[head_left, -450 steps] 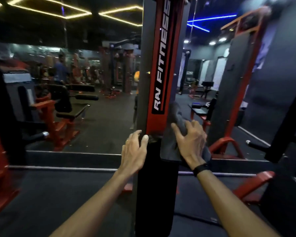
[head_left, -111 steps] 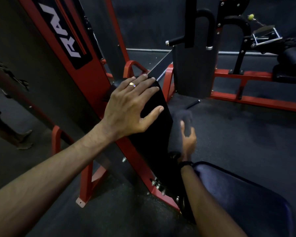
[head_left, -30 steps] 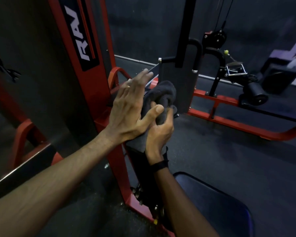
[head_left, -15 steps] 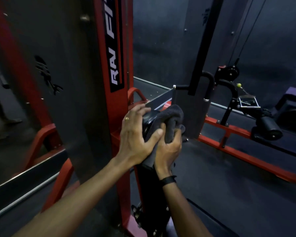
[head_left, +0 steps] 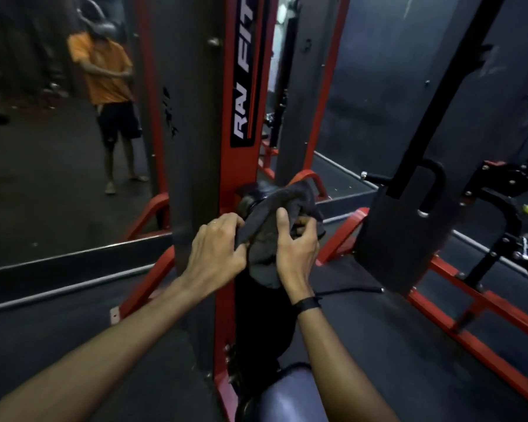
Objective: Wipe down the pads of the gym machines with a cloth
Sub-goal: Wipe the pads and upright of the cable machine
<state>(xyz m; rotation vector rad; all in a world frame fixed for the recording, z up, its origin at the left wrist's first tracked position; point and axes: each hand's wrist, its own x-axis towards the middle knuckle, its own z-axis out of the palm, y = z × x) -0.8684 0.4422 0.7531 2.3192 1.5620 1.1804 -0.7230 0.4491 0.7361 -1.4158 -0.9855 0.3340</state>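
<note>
1. The dark grey cloth (head_left: pixel 275 226) is draped over the top end of the black back pad (head_left: pixel 262 318), at the centre of the view, and hangs down between the two hands.
2. The left hand (head_left: pixel 217 254) sits at 9 o'clock of the cloth; its fingers curl in and pinch the cloth's left edge. A ring shows on one finger.
3. The right hand (head_left: pixel 296 248) sits at 3 o'clock of the cloth, gripping it: the thumb lies across the front of the fabric and the fingers wrap behind. A black band circles that wrist.
4. The pad runs down toward 6 o'clock along the red upright (head_left: pixel 235 86) with white lettering, which rises to 12 o'clock.
5. A bluish seat (head_left: pixel 287 397) at 6 o'clock is cut off by the lower edge.
6. The cloth and hands cover the pad's top; what lies under the fabric cannot be made out.
7. At 10 o'clock a mirror (head_left: pixel 43 193) shows a dim, blurred person in an orange shirt (head_left: pixel 104 68).
8. At 3 o'clock stands a second dark pad (head_left: pixel 400 239) on a red frame, its far parts lost in shadow.
</note>
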